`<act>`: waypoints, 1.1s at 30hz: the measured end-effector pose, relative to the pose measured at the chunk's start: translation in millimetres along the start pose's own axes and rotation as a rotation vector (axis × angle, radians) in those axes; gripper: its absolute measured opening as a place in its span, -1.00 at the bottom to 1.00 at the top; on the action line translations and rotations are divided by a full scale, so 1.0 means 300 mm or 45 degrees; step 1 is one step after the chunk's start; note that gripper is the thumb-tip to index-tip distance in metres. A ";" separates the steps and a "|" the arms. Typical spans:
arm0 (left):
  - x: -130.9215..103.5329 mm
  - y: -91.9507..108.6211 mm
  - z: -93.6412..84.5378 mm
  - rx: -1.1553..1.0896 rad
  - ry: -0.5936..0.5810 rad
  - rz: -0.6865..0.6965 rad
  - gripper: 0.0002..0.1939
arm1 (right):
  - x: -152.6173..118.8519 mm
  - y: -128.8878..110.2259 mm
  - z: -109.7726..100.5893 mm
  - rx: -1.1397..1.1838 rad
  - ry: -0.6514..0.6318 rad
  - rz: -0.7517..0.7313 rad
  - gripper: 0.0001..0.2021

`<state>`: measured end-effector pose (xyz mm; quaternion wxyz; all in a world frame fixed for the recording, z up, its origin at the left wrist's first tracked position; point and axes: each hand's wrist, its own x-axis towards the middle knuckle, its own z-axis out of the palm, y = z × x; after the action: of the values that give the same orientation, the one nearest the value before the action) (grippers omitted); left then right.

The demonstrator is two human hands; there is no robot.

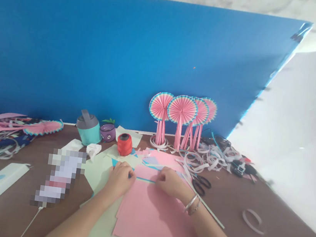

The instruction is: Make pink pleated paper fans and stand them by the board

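Pink paper sheets [154, 215] lie in a loose stack in front of me, over pale green sheets [103, 228]. A narrow blue strip [146, 180] runs along the far edge of the pink paper, between my two hands. At the left end of that edge my left hand [121, 176] is closed, fingers curled down on the paper. My right hand [169, 181], wearing bangles at the wrist, is likewise closed at the right end. Both sets of fingertips are partly hidden. Black-handled scissors [201, 185] lie just right of my right hand, beside white paper strips [195, 162].
Several pink pleated paper fans [182, 110] stand against the blue partition [111, 50]. A red roll-shaped object [124, 145], a purple cup [107, 133] and a teal lidded container [89, 129] stand at the back left. A power strip [0, 185] and a blurred-out phone-like object [59, 179] lie left.
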<state>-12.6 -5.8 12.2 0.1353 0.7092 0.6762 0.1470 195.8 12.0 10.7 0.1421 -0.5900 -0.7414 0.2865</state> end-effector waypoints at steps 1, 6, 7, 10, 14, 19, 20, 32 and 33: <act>-0.001 0.001 0.000 0.005 -0.001 -0.001 -0.82 | 0.001 0.002 0.001 0.005 -0.001 -0.001 -0.96; -0.004 0.004 0.002 0.019 -0.009 -0.032 -0.92 | 0.005 0.006 0.002 -0.002 -0.019 0.009 -0.95; -0.003 0.003 0.003 0.013 -0.005 -0.033 -0.95 | 0.004 0.005 0.001 -0.003 -0.021 0.009 -0.94; -0.003 0.002 0.001 -0.003 -0.008 -0.016 -0.99 | -0.001 -0.003 -0.005 0.005 -0.011 0.006 -0.93; -0.006 0.004 -0.005 0.013 -0.025 -0.018 -0.97 | -0.003 -0.007 -0.008 0.014 -0.005 0.017 -0.92; -0.007 0.000 0.000 0.015 -0.018 -0.007 -0.96 | 0.005 0.003 0.003 -0.017 -0.019 0.015 -0.94; -0.007 -0.002 0.002 0.015 -0.014 -0.005 -0.96 | 0.006 0.005 0.005 -0.024 -0.014 0.020 -0.95; -0.005 -0.009 0.010 -0.009 0.000 -0.004 -0.95 | 0.004 0.004 0.021 -0.091 0.032 0.038 -0.93; -0.004 -0.010 0.009 -0.016 -0.001 -0.006 -0.95 | 0.004 0.002 0.024 -0.121 0.051 0.047 -0.92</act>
<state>-14.3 -6.7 8.5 0.1404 0.7067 0.6769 0.1506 192.1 11.4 4.6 0.1234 -0.6151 -0.7402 0.2417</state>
